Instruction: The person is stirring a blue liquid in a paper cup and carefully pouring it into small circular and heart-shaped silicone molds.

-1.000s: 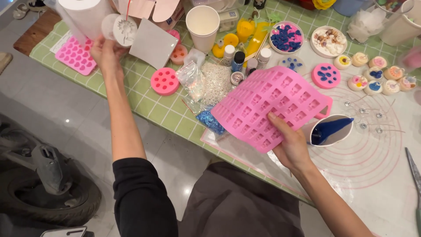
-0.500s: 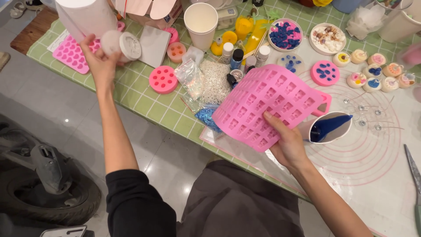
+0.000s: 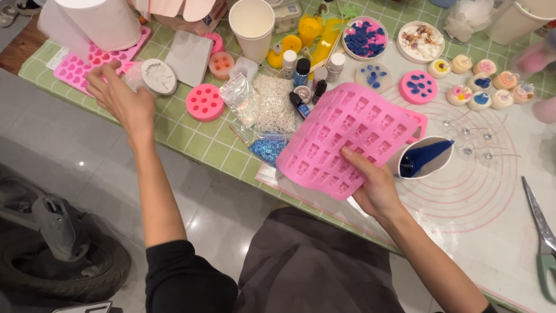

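Note:
My right hand (image 3: pixel 376 188) grips the lower edge of a large pink silicone mould (image 3: pixel 347 136) with many small cavities and holds it tilted above the table's front edge. Just right of it lies a white cup with blue liquid (image 3: pixel 420 157) on a round-lined silicone mat (image 3: pixel 492 191). My left hand (image 3: pixel 119 95) is stretched far left over the green checked cloth (image 3: pixel 197 142), and its thumb side holds a round white mould with a flower relief (image 3: pixel 157 76). A flat pink heart mould (image 3: pixel 78 66) lies under its fingers.
A small round pink mould (image 3: pixel 204 102), clear bags of beads (image 3: pixel 272 104), a bag of blue glitter (image 3: pixel 267 148), small bottles (image 3: pixel 301 72), a paper cup (image 3: pixel 252 23), dishes of blue pieces (image 3: pixel 364 37) and small finished candles (image 3: pixel 480 87) crowd the table. Scissors (image 3: pixel 541 232) lie at the right.
My left hand has come down and towards me with the round white mould, from beside the tall white container to just above the cloth. The pink mould in my right hand has barely moved.

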